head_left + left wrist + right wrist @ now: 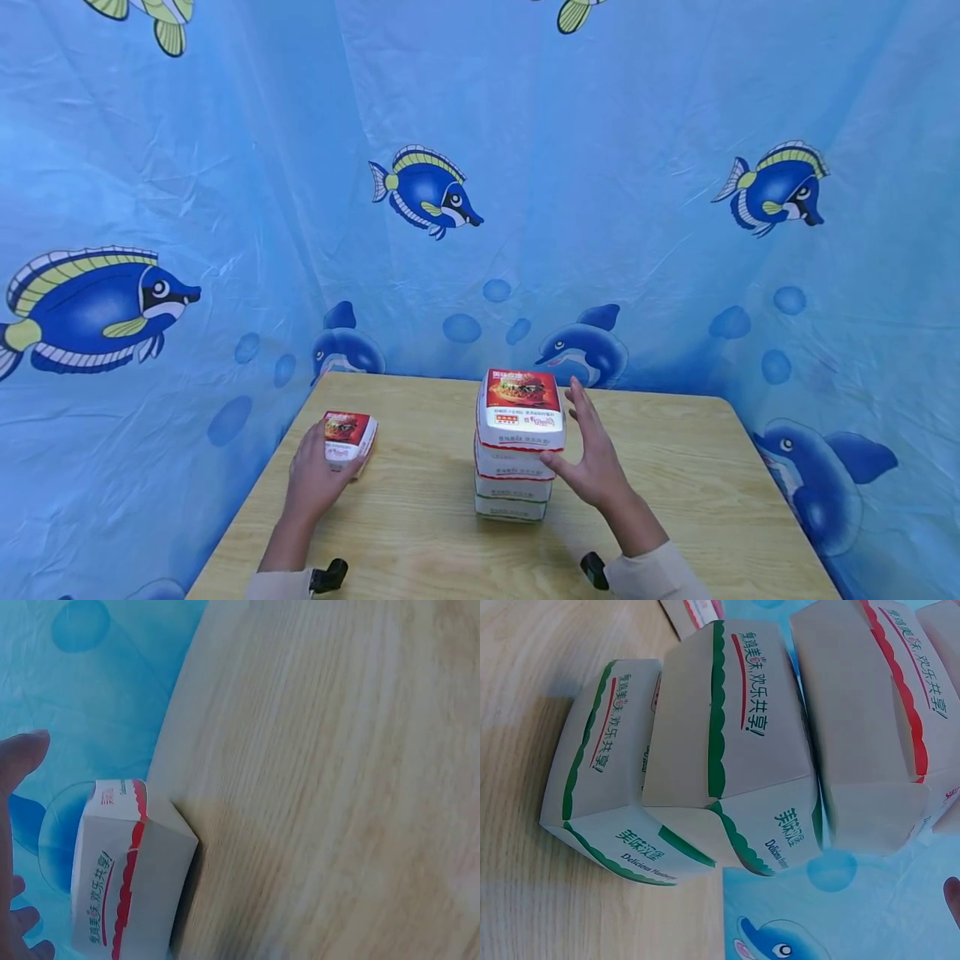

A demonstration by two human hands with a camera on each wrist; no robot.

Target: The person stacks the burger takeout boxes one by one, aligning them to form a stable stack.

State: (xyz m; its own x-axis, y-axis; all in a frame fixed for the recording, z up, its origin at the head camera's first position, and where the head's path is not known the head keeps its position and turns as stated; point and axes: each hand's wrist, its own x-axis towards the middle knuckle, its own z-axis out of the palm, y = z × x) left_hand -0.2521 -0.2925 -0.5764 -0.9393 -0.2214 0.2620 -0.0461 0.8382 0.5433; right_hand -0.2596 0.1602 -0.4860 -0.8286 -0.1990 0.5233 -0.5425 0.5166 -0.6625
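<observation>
A burger box (348, 429) with a printed burger picture sits at the table's left side. My left hand (313, 477) is over its near left side, thumb by the front. In the left wrist view, the thumb and fingers spread apart beside the white, red-trimmed box (112, 877). Mid-table stands a stack of several burger boxes, topped by a red-trimmed box (522, 410). Two green-trimmed boxes (742, 727) are at its bottom. To the right of the stack, my right hand (600, 467) has its fingers extended upward and its thumb close to the top box's near corner.
The light wooden table (667, 467) has rounded far corners. A blue curtain (585, 108) printed with fish and dolphins surrounds its back and sides. A dark wrist-camera mount (330, 575) sits at my left cuff, and another mount (595, 571) at my right.
</observation>
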